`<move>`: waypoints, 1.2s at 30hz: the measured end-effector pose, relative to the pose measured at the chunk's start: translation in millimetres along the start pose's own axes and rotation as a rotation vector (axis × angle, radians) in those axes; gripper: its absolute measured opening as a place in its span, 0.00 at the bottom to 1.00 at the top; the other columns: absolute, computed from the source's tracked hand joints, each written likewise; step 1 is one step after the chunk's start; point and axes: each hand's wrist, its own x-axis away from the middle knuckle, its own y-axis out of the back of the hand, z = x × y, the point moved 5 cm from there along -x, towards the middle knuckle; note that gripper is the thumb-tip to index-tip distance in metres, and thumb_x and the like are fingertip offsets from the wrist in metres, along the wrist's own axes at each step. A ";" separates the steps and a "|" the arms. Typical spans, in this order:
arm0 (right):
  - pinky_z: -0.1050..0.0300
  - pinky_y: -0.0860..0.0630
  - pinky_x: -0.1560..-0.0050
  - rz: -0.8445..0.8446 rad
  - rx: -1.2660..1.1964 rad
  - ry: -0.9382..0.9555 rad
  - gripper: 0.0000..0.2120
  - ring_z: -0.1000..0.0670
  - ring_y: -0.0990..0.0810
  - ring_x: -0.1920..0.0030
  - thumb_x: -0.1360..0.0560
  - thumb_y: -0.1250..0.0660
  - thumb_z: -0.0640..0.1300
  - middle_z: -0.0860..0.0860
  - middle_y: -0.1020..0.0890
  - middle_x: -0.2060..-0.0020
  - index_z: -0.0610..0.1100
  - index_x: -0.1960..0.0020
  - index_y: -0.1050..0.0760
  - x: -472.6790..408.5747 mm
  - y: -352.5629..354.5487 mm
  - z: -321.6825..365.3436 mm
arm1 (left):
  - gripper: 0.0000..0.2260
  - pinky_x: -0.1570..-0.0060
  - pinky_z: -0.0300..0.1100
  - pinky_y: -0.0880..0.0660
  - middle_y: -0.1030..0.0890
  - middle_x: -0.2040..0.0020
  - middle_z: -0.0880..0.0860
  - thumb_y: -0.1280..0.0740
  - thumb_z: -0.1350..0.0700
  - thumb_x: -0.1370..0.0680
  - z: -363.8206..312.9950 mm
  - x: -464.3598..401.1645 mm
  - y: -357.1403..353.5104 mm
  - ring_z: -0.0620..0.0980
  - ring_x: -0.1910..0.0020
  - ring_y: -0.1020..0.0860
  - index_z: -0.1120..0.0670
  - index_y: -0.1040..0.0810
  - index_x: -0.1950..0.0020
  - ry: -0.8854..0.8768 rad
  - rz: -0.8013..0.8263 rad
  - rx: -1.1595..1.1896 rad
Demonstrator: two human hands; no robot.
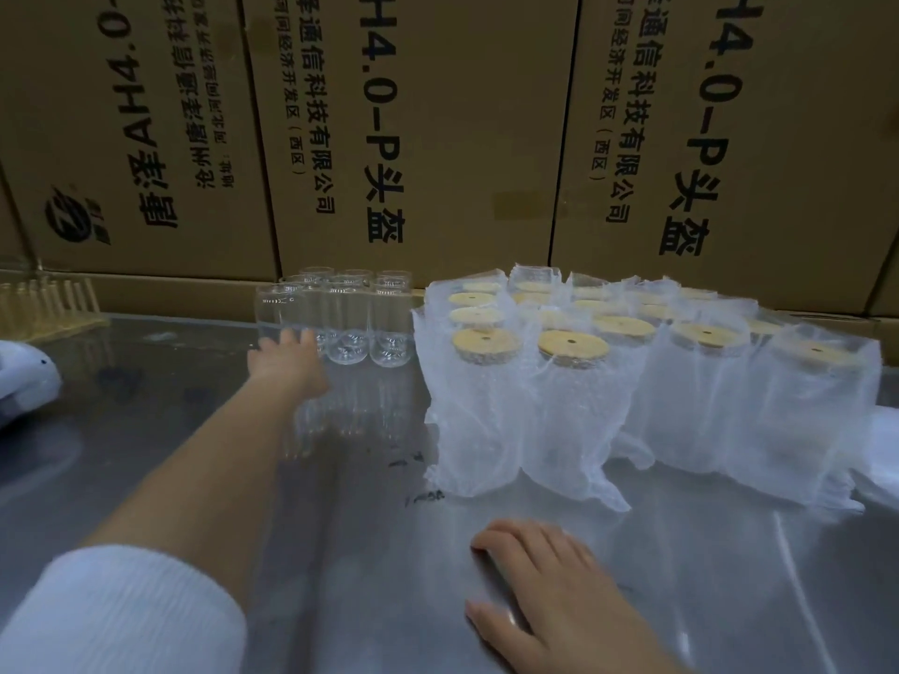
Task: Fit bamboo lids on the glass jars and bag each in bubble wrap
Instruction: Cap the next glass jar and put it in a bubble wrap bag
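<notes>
A person's two bare hands work over a shiny metal table [681, 600] that reflects the things on it. The left hand [287, 362] reaches far forward on an outstretched arm with a white ribbed sleeve [121, 610] pushed up near the elbow. Its fingers are spread and nearly straight, their tips at the nearest jar in a cluster of bare glass jars [350, 318]; it is blurred, so whether the tips touch the glass cannot be told. These jars are clear, smooth, upright cylinders with rounded bases and open tops, standing close together in rows at the far middle of the table.

The right hand [549, 595] lies palm down on the metal near the front edge, fingers relaxed and slightly apart, holding nothing.

Just right of the bare jars stands a dense group of bagged jars [608, 381], each in a milky, dimpled bubble wrap sleeve that crumples at the base and stands up in a loose frill around the top. Each carries a flat round bamboo lid [573, 343], pale yellow-brown with a small hole at its centre.

At the far left edge sits a row of thin pale wooden pieces [48, 299], too blurred to identify, and nearer, a white rounded object [24, 381]. Brown cardboard boxes [438, 138] printed with black characters form a wall behind the table.
</notes>
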 end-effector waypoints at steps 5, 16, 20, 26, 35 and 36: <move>0.65 0.24 0.56 -0.310 0.082 0.018 0.25 0.60 0.18 0.59 0.29 0.45 0.69 0.60 0.18 0.59 0.54 0.61 0.17 -11.7 8.1 16.3 | 0.31 0.31 0.54 0.37 0.43 0.25 0.58 0.37 0.48 0.21 8.2 -39.7 19.1 0.60 0.27 0.41 0.58 0.47 0.24 0.008 -0.116 -0.051; 0.61 0.28 0.56 -0.421 -0.098 -0.149 0.07 0.59 0.20 0.65 0.34 0.27 0.49 0.59 0.18 0.65 0.52 0.70 0.19 -9.8 -7.2 6.6 | 0.34 0.27 0.58 0.46 0.48 0.23 0.58 0.36 0.52 0.22 19.2 -70.6 10.8 0.62 0.24 0.48 0.53 0.52 0.22 0.038 -0.138 -0.118; 0.47 0.29 0.55 -0.601 -0.033 -0.199 0.29 0.51 0.20 0.65 0.41 0.26 0.68 0.48 0.18 0.70 0.40 0.75 0.19 -10.2 11.8 8.9 | 0.29 0.27 0.58 0.46 0.44 0.25 0.58 0.34 0.52 0.24 13.3 -59.5 5.7 0.61 0.26 0.45 0.51 0.41 0.25 -0.039 -0.262 -0.207; 0.74 0.32 0.43 0.010 0.021 -0.096 0.19 0.69 0.27 0.45 0.30 0.46 0.69 0.69 0.27 0.46 0.64 0.46 0.25 2.1 12.5 5.2 | 0.19 0.26 0.57 0.51 0.35 0.27 0.53 0.36 0.54 0.23 -2.8 -16.7 -9.7 0.53 0.28 0.36 0.48 0.28 0.31 -0.213 -0.285 -0.392; 0.61 0.39 0.36 -0.051 -0.114 -0.021 0.20 0.56 0.34 0.38 0.24 0.42 0.62 0.58 0.31 0.41 0.54 0.36 0.33 8.9 7.2 -2.0 | 0.16 0.29 0.49 0.51 0.27 0.42 0.48 0.37 0.60 0.25 -22.8 107.1 -4.3 0.48 0.41 0.24 0.47 0.22 0.39 -0.404 -0.367 -0.321; 0.60 0.37 0.37 -0.062 -0.111 -0.038 0.20 0.54 0.33 0.38 0.23 0.42 0.61 0.56 0.30 0.40 0.52 0.36 0.33 9.5 8.5 -2.5 | 0.15 0.29 0.50 0.51 0.27 0.44 0.49 0.37 0.60 0.25 -26.7 124.8 -0.8 0.50 0.43 0.23 0.49 0.21 0.40 -0.440 -0.370 -0.264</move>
